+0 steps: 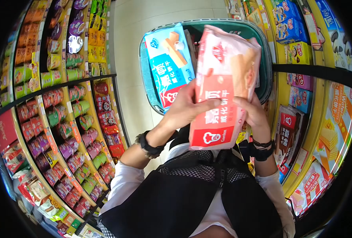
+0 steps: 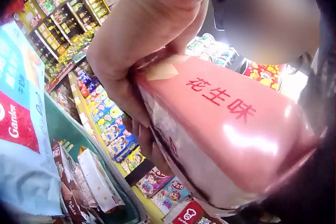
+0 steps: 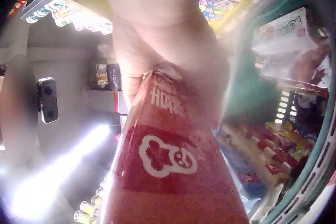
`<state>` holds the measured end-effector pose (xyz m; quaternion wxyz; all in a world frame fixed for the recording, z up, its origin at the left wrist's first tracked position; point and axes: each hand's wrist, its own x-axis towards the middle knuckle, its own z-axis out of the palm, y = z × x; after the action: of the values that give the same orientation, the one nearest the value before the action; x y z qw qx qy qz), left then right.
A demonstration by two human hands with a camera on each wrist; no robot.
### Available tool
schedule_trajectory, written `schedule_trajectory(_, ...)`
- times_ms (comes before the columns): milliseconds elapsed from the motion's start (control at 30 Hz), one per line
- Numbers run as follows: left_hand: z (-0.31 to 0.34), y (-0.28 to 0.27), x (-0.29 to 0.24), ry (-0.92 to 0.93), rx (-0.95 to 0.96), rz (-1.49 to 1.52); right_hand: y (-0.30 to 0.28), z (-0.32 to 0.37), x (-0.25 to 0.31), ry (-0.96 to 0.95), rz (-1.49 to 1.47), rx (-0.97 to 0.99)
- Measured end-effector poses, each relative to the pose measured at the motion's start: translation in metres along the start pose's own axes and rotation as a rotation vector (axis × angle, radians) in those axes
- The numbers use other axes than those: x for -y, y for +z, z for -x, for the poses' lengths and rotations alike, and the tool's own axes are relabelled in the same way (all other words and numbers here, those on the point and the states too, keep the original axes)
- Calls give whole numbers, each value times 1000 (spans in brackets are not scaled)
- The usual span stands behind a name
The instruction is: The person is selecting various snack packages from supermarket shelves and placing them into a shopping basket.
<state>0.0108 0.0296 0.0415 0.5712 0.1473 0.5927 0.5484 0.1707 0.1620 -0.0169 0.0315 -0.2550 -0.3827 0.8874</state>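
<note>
A pink and red pack of wafer biscuits (image 1: 223,87) is held up in front of the body, its printed front facing the head camera. My left hand (image 1: 188,104) grips its left edge, thumb across the front. On the opposite edge my right hand (image 1: 250,110) holds it the same way, thumb on the front and fingers behind. The pack's pink side panel fills much of the left wrist view. Beyond it is a green shopping basket (image 1: 145,75), partly covered by the pack. A blue and white wafer pack (image 1: 168,59) leans inside the basket on the left.
Shelves of colourful cups and packets (image 1: 70,107) rise on the left. To the right, yellow shelves carry blue biscuit boxes (image 1: 289,27) and dark brown packs (image 1: 285,133). Pale floor tiles (image 1: 130,47) run between the left shelves and the basket.
</note>
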Motion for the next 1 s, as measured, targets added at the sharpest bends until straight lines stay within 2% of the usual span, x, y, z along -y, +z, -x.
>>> schedule_trajectory(67, 0, -4, 2, 33, 43, 7, -1, 2, -5, -45, -54, -154)
schedule_trajectory(133, 2, -20, -2, 104, 22, -258, -10, 8, -10, -80, -77, -170)
schedule_trajectory(167, 4, -36, -1, 213, -139, -440, -16, 11, -13, -110, -105, -189)
schedule_trajectory(200, 6, -47, -8, 202, -357, -573, -23, 14, -14, -102, -163, -161)
schedule_trajectory(267, 5, -74, -8, 319, -691, -1107, -37, 19, -18, -85, -169, -212)
schedule_trajectory(300, 2, -88, -4, 410, -744, -1348, -40, 21, -20, -62, -178, -265)
schedule_trajectory(367, -6, -106, 7, 148, -668, -1515, -36, 23, -22, -86, -186, -330)
schedule_trajectory(400, -10, -108, 8, 170, -657, -1513, -36, 22, -26, -103, -200, -366)
schedule_trajectory(467, -18, -107, 9, 9, -595, -1421, -36, 25, -33, -94, -237, -422)
schedule_trajectory(500, -19, -108, 8, 43, -561, -1420, -28, 26, -30, -71, -257, -432)
schedule_trajectory(533, -21, -110, 5, -53, -547, -1368, -37, 27, -39, -36, -239, -443)
schedule_trajectory(567, -25, -114, 3, -140, -519, -1323, -30, 28, -39, -89, -228, -429)
schedule_trajectory(633, -33, -135, 24, 11, -530, -1215, -26, 30, -42, -146, -196, -402)
schedule_trajectory(667, -38, -149, 36, 24, -531, -1162, -24, 31, -40, -127, -181, -401)
schedule_trajectory(700, -43, -158, 45, 30, -539, -1110, -16, 34, -33, -118, -161, -395)
schedule_trajectory(800, -46, -157, 50, -62, -468, -644, -20, 32, -46, -179, -189, -361)
schedule_trajectory(833, -45, -153, 51, -54, -451, -585, -20, 33, -49, -178, -189, -357)
schedule_trajectory(933, -48, -157, 48, -89, -332, -606, -12, 41, -52, -194, -198, -370)
schedule_trajectory(1000, -50, -155, 45, -144, -367, -625, -3, 50, -46, -224, -182, -375)
